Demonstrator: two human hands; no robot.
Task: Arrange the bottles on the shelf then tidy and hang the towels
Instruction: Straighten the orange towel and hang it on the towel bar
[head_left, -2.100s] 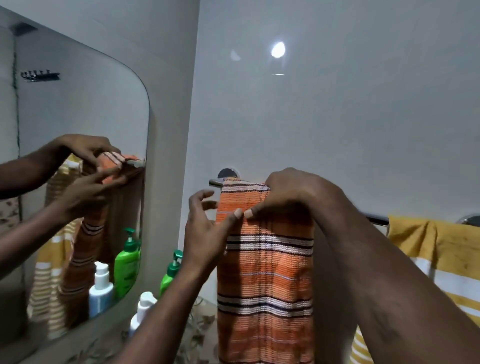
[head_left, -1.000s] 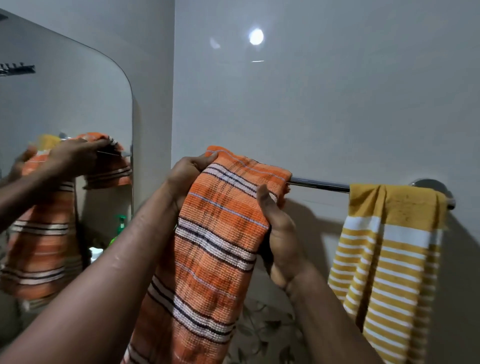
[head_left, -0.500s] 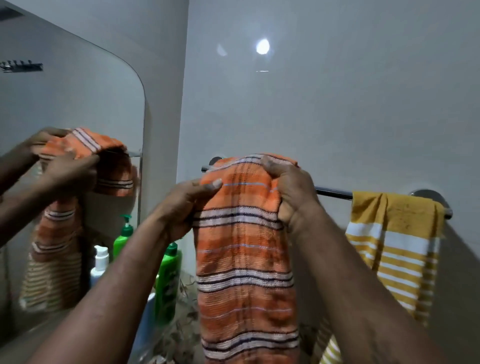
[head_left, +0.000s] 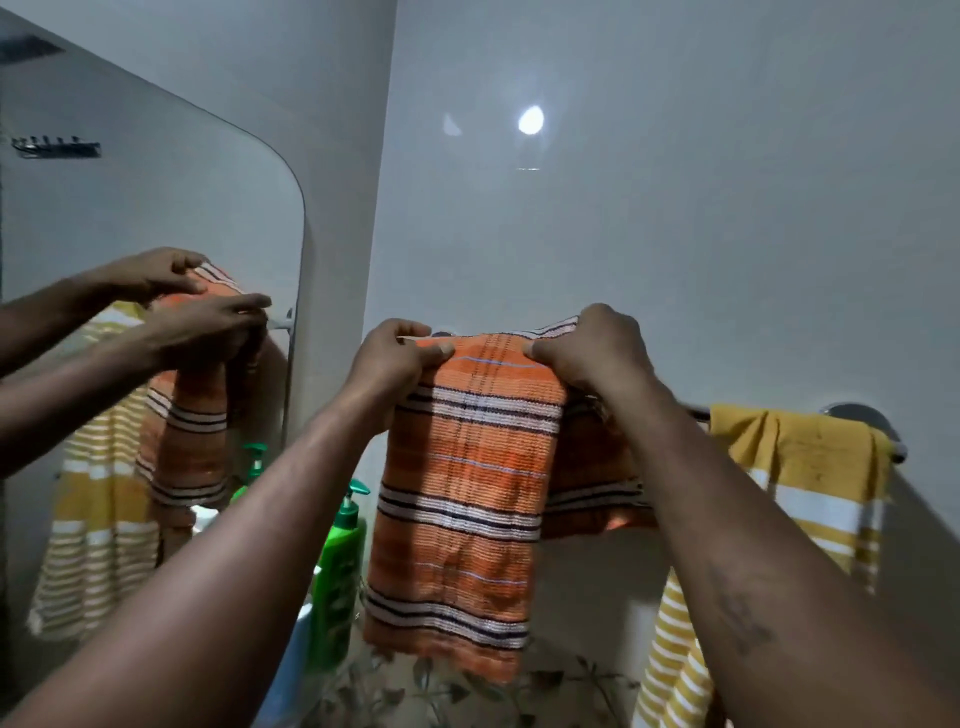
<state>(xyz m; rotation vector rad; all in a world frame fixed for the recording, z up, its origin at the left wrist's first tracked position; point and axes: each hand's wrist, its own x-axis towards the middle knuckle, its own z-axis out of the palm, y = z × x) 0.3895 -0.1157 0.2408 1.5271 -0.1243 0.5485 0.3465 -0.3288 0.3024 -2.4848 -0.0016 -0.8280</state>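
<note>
An orange striped towel (head_left: 462, 483) hangs over the left part of the chrome towel rail (head_left: 698, 414). My left hand (head_left: 389, 361) pinches its top left corner and my right hand (head_left: 592, 351) grips its top right corner, both at rail height. A yellow and white striped towel (head_left: 810, 483) hangs on the right end of the rail. A green pump bottle (head_left: 337, 566) stands below left, partly hidden by my left forearm. Beside it shows the edge of a bluish bottle (head_left: 288, 670).
A mirror (head_left: 156, 218) on the left wall reflects my hands, both towels and the bottles. A floral patterned surface (head_left: 467, 696) lies below the towels. The rail's right mount (head_left: 857, 413) is fixed to the plain white wall.
My hands moved from bunching the orange towel's front to holding its two top corners apart at the rail. The towel now hangs flatter and wider, with a fold showing behind my right arm.
</note>
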